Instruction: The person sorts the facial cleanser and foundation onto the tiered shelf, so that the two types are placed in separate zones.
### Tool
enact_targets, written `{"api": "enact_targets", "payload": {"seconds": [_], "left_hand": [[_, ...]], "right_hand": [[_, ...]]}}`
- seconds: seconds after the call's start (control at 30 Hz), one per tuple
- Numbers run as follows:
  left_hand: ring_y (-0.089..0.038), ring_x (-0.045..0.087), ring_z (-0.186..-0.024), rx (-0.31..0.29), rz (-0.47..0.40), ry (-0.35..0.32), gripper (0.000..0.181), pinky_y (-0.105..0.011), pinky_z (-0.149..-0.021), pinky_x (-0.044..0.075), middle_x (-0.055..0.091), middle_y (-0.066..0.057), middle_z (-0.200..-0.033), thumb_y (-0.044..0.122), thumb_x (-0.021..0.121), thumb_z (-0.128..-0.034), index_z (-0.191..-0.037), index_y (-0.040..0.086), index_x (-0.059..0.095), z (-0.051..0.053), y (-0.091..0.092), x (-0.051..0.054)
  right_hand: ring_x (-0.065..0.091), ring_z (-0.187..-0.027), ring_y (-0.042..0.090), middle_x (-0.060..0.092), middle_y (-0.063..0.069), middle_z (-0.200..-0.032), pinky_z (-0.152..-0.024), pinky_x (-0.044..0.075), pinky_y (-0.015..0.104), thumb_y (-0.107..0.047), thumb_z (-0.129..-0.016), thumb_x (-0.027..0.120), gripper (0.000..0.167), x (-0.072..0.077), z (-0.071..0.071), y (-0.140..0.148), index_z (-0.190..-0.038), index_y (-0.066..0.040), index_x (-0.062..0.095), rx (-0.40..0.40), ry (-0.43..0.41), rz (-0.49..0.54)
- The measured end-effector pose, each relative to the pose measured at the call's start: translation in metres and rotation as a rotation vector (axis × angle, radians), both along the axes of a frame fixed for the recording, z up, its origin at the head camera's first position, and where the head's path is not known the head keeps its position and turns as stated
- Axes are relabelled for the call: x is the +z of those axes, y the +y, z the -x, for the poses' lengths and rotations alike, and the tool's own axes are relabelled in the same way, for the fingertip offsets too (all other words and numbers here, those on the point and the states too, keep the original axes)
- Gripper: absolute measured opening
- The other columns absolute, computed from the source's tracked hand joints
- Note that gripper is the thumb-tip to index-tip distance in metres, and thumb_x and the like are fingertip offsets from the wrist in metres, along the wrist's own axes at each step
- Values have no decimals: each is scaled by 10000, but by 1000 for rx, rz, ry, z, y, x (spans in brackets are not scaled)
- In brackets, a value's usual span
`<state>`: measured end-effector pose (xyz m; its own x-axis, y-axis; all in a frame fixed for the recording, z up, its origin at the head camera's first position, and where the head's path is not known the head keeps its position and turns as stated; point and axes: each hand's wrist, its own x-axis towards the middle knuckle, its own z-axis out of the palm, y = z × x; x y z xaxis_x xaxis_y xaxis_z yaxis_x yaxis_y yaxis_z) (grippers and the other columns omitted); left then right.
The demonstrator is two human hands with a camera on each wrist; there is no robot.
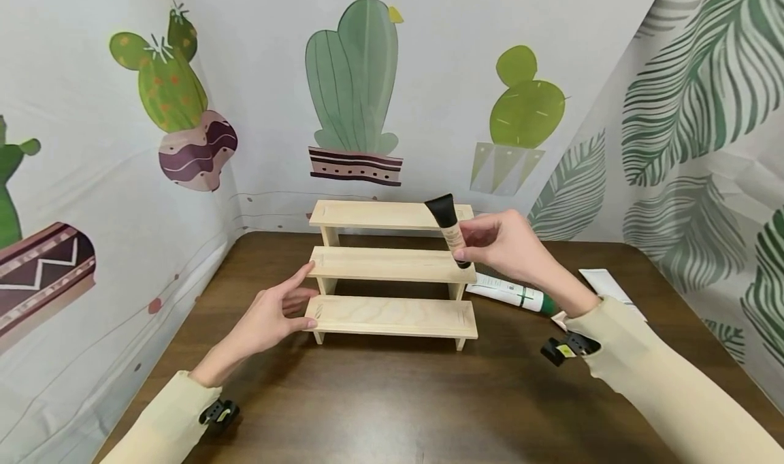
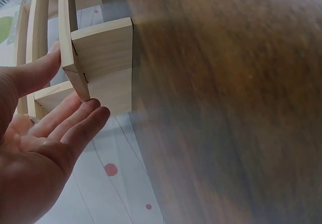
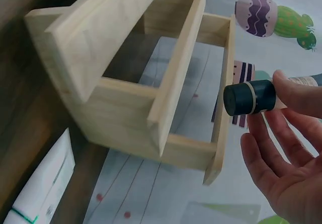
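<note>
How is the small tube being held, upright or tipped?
Tipped: in the head view, the right hand pinches the small tube aslant, its wide black end uppermost, leaning left.

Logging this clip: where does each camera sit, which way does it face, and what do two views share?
Head: on the head, facing forward and down at the wooden stand; left hand, right hand and both sleeves show.
Left wrist: on that wrist, facing the stand's left end; the left hand shows.
Right wrist: on that wrist, facing the stand's right end; the right hand shows.
Shared: head and right wrist both show the small tube.
</note>
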<state>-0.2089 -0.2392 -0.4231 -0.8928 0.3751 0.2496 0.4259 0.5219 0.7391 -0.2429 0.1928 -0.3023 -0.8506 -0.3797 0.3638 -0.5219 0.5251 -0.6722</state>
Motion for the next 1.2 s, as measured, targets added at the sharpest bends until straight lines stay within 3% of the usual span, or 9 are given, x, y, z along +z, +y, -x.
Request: {"api": "enact_targets", "payload": {"seconds": [0.43,0.73,0.9,1.2], "left_hand": [[-317,704,-1166,2,-16,-12,1087,-419,-986,579,721,-174,-1278,-34,902,-799,-1681,196,309,0,-1,-3],[-320,708,-1157,5,-13,-16,1091,-435,-989,577,725,-164,-1273,-26,906,-798,-1681,206,309,0,0,-1],[-322,710,-1152,10,-10,-29,1090,-431,-992,576,726,-158,-1274,-18,908,-799,-1681,206,309,0,2,-1],[-326,713,-1143,10,-8,-23,1088,-444,-989,578,729,-159,-1266,-11,911,-798,-1680,203,312,2,0,-1]], "right_hand": [[773,-867,227,798,77,-942,-706,593,242,-136,-839,914,437,17,25,-50,-1234,-11,777,2,-61,97],[770,-873,189,801,61,-978,-796,625,328,-161,-845,914,409,22,46,-88,-1223,-60,796,-15,-78,180],[775,-860,169,804,42,-941,-814,624,346,-163,-824,934,421,21,57,-110,-1212,-63,803,-38,-75,232],[767,-841,148,803,28,-932,-732,604,293,-173,-814,945,421,17,76,-145,-1208,-103,814,-64,-40,241]]}}
